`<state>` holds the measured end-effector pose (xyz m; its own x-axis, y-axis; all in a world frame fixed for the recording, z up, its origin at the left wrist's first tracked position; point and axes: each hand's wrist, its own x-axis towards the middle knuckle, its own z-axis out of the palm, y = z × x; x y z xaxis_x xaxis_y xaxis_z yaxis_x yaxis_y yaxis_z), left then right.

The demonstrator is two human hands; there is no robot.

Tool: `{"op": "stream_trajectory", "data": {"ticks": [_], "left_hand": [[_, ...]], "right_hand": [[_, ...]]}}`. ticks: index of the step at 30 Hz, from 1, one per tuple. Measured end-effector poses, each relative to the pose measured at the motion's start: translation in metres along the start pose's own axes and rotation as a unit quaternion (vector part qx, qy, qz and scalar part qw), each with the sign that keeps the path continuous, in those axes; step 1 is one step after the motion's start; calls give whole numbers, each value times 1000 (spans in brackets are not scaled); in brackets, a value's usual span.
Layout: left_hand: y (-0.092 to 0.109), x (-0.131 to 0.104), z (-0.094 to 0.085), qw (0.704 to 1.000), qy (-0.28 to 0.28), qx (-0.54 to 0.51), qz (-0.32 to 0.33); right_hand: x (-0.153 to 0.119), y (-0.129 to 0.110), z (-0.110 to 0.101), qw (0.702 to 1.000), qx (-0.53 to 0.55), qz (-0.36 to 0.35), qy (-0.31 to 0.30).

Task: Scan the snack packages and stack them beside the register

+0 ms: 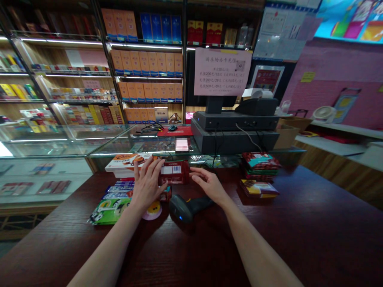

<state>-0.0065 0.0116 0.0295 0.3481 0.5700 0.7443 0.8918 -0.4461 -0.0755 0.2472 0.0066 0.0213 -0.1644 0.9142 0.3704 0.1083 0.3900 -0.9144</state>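
The red box (pixel 174 172) is at the far side of the worktop (pixel 269 239), between the two hands. The left hand (pixel 146 183) spreads its fingers over the box's left end; I can't tell how firm its grip is. The right hand (pixel 212 185) has a loose, half-open grip by the right end, with nothing seen in it. To handle the box well, press both ends softly and don't bump the barcode scanner (pixel 182 209) just nearer.
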Motion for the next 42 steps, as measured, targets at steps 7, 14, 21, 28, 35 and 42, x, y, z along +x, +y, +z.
{"op": "stream_trajectory", "data": {"ticks": [7, 14, 21, 28, 35, 42], "left_hand": [[-6, -2, 3, 1000, 6, 17, -19], [-12, -5, 7, 999, 7, 26, -35], [-15, -5, 8, 999, 9, 8, -46], [-15, -6, 8, 999, 1, 9, -54], [-14, -5, 6, 998, 0, 25, -64], [-15, -7, 8, 997, 0, 34, -70]], "right_hand": [[-3, 0, -21, 996, -46, 37, -68], [-10, -10, -43, 965, -116, 94, -216], [-14, -15, -39, 928, -209, 120, -286], [-16, -10, -20, 875, -356, 117, -305], [-15, -4, -17, 893, -307, 84, -320], [-13, -11, -23, 932, -257, 45, -250]]}}
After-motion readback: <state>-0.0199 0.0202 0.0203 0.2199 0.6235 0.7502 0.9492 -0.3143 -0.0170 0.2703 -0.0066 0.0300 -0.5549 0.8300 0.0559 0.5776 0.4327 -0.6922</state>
